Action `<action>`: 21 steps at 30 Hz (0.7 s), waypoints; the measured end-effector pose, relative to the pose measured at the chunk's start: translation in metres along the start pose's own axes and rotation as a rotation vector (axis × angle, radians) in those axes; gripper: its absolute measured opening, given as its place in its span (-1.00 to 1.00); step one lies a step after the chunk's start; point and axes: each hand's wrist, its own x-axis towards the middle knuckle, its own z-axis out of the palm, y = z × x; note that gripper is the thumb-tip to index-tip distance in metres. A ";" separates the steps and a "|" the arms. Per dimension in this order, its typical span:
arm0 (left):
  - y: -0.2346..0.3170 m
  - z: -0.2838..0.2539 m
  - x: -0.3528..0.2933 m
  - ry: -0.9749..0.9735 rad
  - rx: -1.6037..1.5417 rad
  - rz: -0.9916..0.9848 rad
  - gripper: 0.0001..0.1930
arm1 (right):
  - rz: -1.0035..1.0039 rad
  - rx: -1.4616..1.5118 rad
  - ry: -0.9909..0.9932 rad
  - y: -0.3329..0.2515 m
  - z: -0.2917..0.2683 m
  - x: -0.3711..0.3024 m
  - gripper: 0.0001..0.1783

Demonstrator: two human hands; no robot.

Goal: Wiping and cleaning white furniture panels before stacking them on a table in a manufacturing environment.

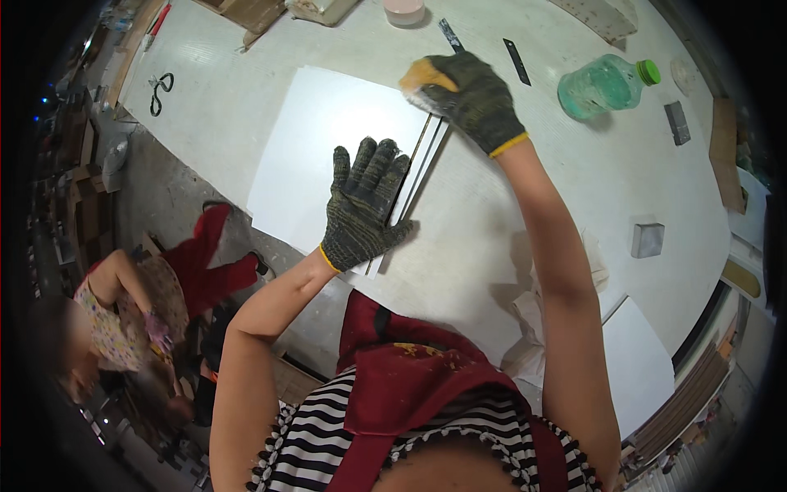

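My left hand, in a dark green knitted glove with a yellow cuff, lies open with fingers spread on a glossy white panel. Its palm and thumb reach over the panel's right side, where narrow white strips with dark gaps run lengthwise. At the far end of these strips, my right hand, gloved alike, is closed on a soft yellow-and-white pad. The pad is slightly blurred; whether it is sponge or folded cloth I cannot tell. It touches the panel's far right corner.
On the white table are a green-capped bottle, a black blade strip, a small grey block, a dark flat block and black-handled scissors. At the lower left another person works beyond the table's edge.
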 end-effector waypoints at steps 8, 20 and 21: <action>-0.005 -0.002 -0.002 0.029 0.007 0.020 -0.14 | 0.079 -0.165 -0.561 -0.002 -0.052 0.024 -0.56; -0.004 0.001 -0.003 0.030 -0.030 0.025 -0.13 | 0.005 -0.216 -0.447 0.000 -0.027 0.006 -0.56; -0.005 0.000 -0.003 0.015 -0.030 0.027 -0.12 | -0.001 -0.217 -0.452 -0.001 -0.040 0.006 -0.56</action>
